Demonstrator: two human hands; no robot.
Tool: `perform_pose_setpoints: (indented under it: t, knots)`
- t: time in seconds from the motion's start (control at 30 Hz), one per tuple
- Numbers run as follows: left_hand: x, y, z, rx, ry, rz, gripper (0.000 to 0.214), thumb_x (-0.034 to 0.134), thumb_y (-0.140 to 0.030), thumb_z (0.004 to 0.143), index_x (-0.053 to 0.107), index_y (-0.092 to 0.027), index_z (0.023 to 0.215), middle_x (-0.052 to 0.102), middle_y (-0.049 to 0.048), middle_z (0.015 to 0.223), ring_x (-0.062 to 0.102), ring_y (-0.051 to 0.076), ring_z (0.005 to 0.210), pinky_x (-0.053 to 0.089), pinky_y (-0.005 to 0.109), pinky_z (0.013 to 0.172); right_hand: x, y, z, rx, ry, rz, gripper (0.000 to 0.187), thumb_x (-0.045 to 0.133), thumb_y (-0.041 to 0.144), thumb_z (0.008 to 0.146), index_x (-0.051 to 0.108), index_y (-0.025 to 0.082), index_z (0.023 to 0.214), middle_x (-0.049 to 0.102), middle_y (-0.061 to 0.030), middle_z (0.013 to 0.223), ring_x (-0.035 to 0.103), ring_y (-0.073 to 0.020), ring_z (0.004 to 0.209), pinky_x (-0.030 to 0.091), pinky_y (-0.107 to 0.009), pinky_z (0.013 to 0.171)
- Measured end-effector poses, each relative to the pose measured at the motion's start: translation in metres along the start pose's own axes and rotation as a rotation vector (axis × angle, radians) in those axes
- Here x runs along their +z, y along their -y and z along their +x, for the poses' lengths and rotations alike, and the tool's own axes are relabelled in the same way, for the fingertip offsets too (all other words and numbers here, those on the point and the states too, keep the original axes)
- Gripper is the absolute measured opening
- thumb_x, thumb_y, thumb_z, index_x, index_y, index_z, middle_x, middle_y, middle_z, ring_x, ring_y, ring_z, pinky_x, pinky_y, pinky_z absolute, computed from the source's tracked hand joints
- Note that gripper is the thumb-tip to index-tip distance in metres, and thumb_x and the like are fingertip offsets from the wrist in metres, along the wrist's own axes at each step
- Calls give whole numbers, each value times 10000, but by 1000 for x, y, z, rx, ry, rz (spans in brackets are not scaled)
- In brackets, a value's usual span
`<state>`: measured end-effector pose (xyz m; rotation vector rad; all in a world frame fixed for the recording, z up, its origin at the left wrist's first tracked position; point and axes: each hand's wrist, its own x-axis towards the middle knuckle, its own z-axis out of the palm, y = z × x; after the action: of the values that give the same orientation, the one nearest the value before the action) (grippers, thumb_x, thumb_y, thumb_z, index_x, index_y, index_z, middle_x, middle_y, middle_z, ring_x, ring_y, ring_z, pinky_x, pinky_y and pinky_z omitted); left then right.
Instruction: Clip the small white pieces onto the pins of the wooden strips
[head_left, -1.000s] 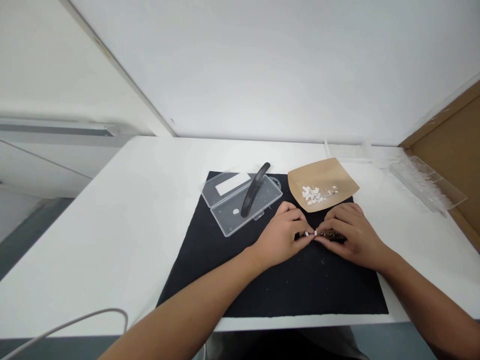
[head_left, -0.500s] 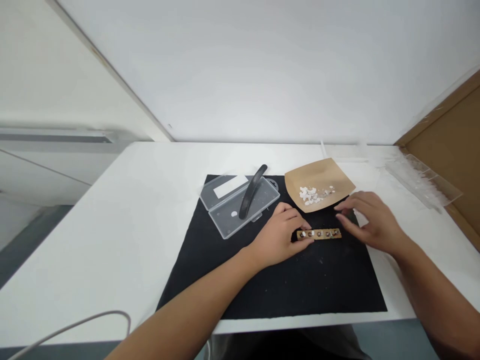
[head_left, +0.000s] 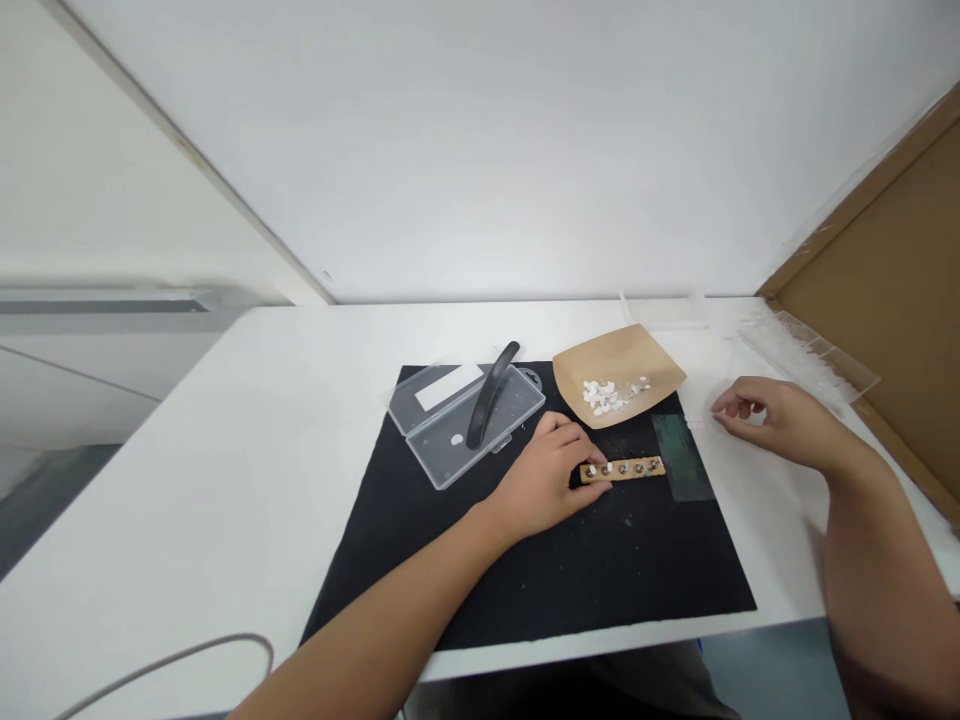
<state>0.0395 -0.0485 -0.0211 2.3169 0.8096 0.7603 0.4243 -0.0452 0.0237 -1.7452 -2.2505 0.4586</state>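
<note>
My left hand (head_left: pixel 551 470) grips the left end of a narrow tan strip (head_left: pixel 622 471) between thumb and fingers. Along the strip sit several small round metal pieces, with white bits on the leftmost ones. My right hand (head_left: pixel 780 418) is over the white table at the right, its thumb and forefinger pinched together; whatever is in the pinch is too small to make out. Between that hand and the strip lies a dark green translucent sheet (head_left: pixel 682 458). Behind the strip, a brown paper tray (head_left: pixel 660 370) holds a scatter of small white flakes (head_left: pixel 604 396).
A clear plastic case (head_left: pixel 450 462) lies open on the black mat (head_left: pixel 585 590), a curved black handle-like piece (head_left: pixel 491 395) resting across it. Clear plastic trays (head_left: pixel 810 350) stand at the back right by a brown board (head_left: pixel 892 270). A cable (head_left: pixel 187 650) runs along the left front.
My right hand has moved right, away from the strip and off the mat, its thumb and forefinger closing together. The green sheet is now uncovered. My left hand keeps its grip; the view shifted slightly.
</note>
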Motion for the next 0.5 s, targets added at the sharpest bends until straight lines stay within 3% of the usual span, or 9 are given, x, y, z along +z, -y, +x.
perform_pose_setpoints:
  t: [0.27, 0.5]
  knots:
    - [-1, -2, 0, 3, 7, 9, 186, 832, -284, 893, 749, -201, 1038, 726, 62, 977, 558, 255, 1028, 460, 407, 955, 16, 19, 7, -89, 44, -29, 253, 690, 495, 938, 780, 266, 998, 754, -63, 1008, 711, -246, 894, 560, -392, 780]
    - [-1, -2, 0, 15, -7, 4, 185, 836, -266, 886, 746, -201, 1035, 724, 61, 968, 547, 257, 1030, 460, 403, 962, 19, 20, 6, -161, 45, -98, 250, 659, 483, 977, 770, 267, 1037, 742, -61, 1039, 698, -248, 930, 551, -396, 797]
